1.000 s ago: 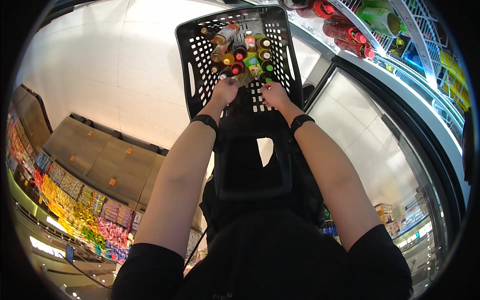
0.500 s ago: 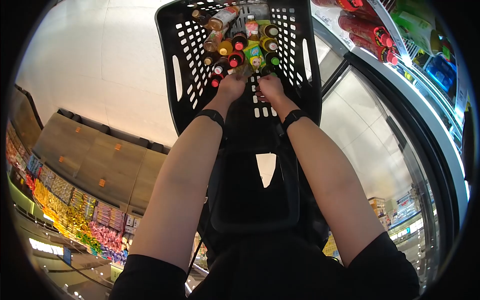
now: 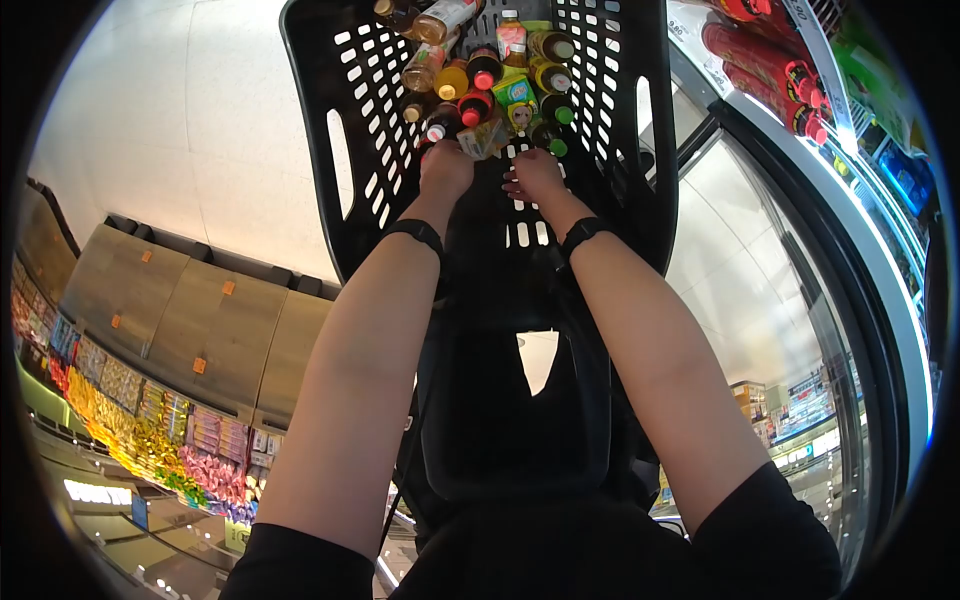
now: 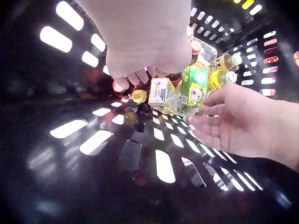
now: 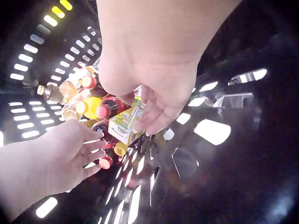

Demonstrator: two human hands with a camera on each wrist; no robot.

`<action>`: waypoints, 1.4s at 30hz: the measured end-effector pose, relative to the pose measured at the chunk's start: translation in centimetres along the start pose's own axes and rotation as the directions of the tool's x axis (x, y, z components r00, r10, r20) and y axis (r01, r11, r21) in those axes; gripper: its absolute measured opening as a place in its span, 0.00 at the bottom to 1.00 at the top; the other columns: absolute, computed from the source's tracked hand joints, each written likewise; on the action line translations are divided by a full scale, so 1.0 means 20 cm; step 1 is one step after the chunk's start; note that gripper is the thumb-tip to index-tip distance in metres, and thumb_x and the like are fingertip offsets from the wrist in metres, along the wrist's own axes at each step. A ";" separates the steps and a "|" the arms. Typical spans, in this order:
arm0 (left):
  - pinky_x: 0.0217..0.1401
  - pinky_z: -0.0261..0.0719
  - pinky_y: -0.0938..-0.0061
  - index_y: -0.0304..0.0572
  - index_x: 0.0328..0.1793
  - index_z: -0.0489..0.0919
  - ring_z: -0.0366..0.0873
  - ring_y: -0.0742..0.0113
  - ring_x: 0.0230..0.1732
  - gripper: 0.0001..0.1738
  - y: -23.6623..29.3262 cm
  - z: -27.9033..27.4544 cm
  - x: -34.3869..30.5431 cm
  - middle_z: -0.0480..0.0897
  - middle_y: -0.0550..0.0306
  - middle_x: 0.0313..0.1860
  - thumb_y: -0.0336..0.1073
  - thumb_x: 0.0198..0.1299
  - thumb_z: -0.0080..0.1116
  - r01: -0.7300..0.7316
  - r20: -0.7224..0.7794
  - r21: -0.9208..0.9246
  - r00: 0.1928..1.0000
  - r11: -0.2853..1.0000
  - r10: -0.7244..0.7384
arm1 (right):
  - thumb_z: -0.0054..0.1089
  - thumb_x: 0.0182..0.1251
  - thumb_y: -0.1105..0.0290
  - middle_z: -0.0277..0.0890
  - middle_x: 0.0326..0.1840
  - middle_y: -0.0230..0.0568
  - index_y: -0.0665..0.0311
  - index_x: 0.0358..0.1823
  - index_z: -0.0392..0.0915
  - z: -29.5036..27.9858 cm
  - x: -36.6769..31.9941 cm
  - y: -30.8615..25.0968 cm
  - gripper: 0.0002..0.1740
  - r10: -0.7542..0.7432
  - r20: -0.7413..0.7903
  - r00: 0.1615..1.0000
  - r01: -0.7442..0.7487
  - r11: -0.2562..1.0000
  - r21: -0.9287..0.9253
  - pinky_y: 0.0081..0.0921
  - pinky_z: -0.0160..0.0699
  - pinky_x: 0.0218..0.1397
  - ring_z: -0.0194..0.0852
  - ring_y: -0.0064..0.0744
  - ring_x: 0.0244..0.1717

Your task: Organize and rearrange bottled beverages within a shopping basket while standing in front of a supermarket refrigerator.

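Observation:
Inside a black shopping basket (image 3: 335, 240), several drink bottles lie packed against the far end. My left hand (image 3: 448, 168) is at the left of the near bottles, its fingers (image 5: 93, 156) loosely spread beside a red-capped bottle (image 5: 106, 162). My right hand (image 3: 537, 176) is lower right of a small white-and-yellow drink carton (image 3: 485, 138), fingers relaxed; in the right wrist view its fingertips (image 5: 145, 121) overlap the carton's edge. A green carton with a cartoon face (image 4: 194, 86) stands behind. Yellow-capped bottle (image 4: 139, 96) lies near the left fingers. Neither hand grips anything.
A lit refrigerated shelf (image 3: 830, 130) with red-capped bottles (image 3: 765, 65) runs along the right, with a glass door (image 3: 740, 260) below it. To the left stand wooden cabinets (image 3: 190, 310) and racks of colourful packets (image 3: 150, 440). The basket's slotted walls rise around both hands.
The basket looks larger and nearer in the head view. My left hand has moved left, apart from the white-and-yellow carton, and my right hand's fingers have loosened.

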State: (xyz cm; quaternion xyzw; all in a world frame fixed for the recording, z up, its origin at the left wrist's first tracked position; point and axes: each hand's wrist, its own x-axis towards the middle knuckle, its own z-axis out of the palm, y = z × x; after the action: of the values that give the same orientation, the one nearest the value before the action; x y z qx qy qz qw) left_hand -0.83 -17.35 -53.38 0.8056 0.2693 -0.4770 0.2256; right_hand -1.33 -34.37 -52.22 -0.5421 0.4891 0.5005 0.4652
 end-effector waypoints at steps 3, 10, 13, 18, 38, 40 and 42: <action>0.72 0.73 0.56 0.45 0.69 0.79 0.77 0.45 0.69 0.27 -0.02 0.01 0.06 0.81 0.40 0.66 0.41 0.65 0.51 0.093 0.060 -0.082 0.994 0.992 -0.088 | 0.54 0.73 0.68 0.82 0.45 0.43 0.64 0.59 0.72 0.03 0.05 0.04 0.16 0.045 -0.014 0.999 -0.044 0.997 0.068 0.34 0.89 0.40 0.87 0.37 0.37; 0.70 0.74 0.60 0.38 0.70 0.77 0.80 0.48 0.67 0.32 -0.09 0.16 0.15 0.84 0.41 0.62 0.45 0.62 0.57 0.022 0.000 -0.261 1.000 0.965 -0.023 | 0.55 0.70 0.67 0.79 0.43 0.42 0.67 0.54 0.77 0.10 0.20 0.09 0.16 0.064 0.000 0.998 -0.063 0.977 0.205 0.35 0.90 0.42 0.83 0.36 0.41; 0.67 0.77 0.62 0.38 0.67 0.80 0.82 0.48 0.63 0.32 -0.10 0.19 0.23 0.86 0.41 0.59 0.49 0.60 0.61 -0.010 -0.018 -0.316 1.000 0.949 0.005 | 0.56 0.69 0.65 0.78 0.42 0.41 0.67 0.52 0.78 0.16 0.26 0.03 0.15 0.105 -0.004 0.994 -0.098 0.941 0.324 0.35 0.88 0.43 0.81 0.34 0.41; 0.61 0.81 0.61 0.38 0.59 0.85 0.86 0.47 0.56 0.34 0.06 0.13 0.07 0.89 0.41 0.51 0.57 0.54 0.67 0.057 -0.010 -0.143 0.998 0.988 -0.059 | 0.56 0.71 0.61 0.76 0.43 0.40 0.64 0.53 0.78 0.17 0.29 0.13 0.17 0.163 0.065 0.984 -0.173 0.838 0.517 0.40 0.84 0.52 0.79 0.34 0.46; 0.64 0.72 0.71 0.45 0.62 0.78 0.76 0.71 0.56 0.21 0.01 -0.18 -0.51 0.82 0.62 0.55 0.46 0.70 0.64 0.499 0.551 -0.783 0.833 0.373 0.043 | 0.65 0.69 0.57 0.78 0.55 0.39 0.58 0.64 0.71 -0.14 -0.48 -0.16 0.26 -0.031 0.288 0.957 -0.075 0.935 0.348 0.45 0.80 0.62 0.80 0.39 0.56; 0.66 0.71 0.71 0.47 0.67 0.75 0.76 0.70 0.63 0.23 0.12 -0.29 -0.72 0.80 0.63 0.61 0.45 0.71 0.63 0.462 0.562 -0.802 0.798 0.378 0.217 | 0.68 0.67 0.58 0.77 0.53 0.36 0.59 0.64 0.69 -0.21 -0.64 -0.23 0.29 -0.110 0.295 0.949 0.027 0.962 0.273 0.42 0.81 0.58 0.81 0.34 0.52; 0.67 0.72 0.70 0.48 0.73 0.69 0.77 0.72 0.64 0.26 0.11 -0.49 -0.90 0.80 0.63 0.64 0.41 0.72 0.62 0.449 0.572 -0.795 0.778 0.409 0.259 | 0.69 0.67 0.57 0.78 0.53 0.37 0.59 0.66 0.69 -0.19 -0.80 -0.27 0.31 -0.195 0.341 0.920 0.112 0.962 0.248 0.39 0.83 0.55 0.82 0.33 0.50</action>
State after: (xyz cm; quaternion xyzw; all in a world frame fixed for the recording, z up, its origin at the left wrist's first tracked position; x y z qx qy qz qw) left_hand -0.24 -16.81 -32.70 0.3279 0.4411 -0.5008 0.6686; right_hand 4.12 -36.73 -36.01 -0.4215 0.4038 0.4954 0.6433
